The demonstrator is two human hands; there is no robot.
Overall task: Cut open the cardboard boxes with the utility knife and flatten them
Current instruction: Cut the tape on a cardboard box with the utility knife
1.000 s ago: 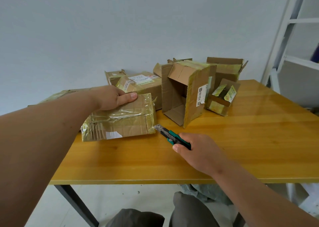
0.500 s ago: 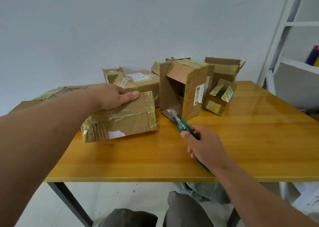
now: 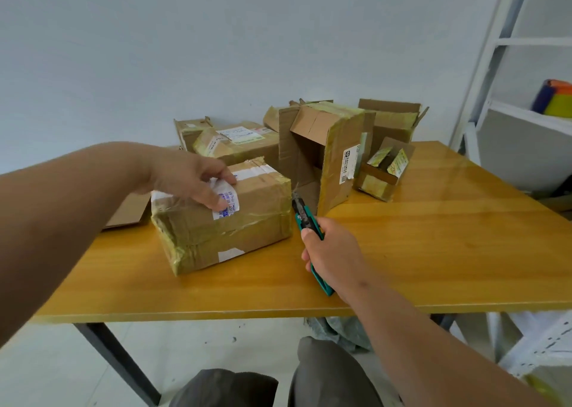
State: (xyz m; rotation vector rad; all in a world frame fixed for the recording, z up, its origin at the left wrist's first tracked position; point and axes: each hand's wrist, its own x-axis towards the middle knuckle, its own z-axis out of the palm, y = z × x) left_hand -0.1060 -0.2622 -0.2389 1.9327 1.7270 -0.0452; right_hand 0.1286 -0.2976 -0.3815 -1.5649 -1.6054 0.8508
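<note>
My left hand point(image 3: 198, 183) pressed flat, fingers relaxed, on crinkly taped cardboard box point(image 3: 223, 217); right hand point(image 3: 332, 251) gripped teal utility knife point(image 3: 308, 220), blade at box's 3 o'clock edge, glossy wood bench point(image 3: 433, 251).

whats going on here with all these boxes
A person is breaking down cardboard boxes on a wooden table. Their left hand rests on top of a taped box, and their right hand grips a green utility knife with its blade at the box's right end. That box is not yet opened. More boxes, some already open, stand behind it.
</note>
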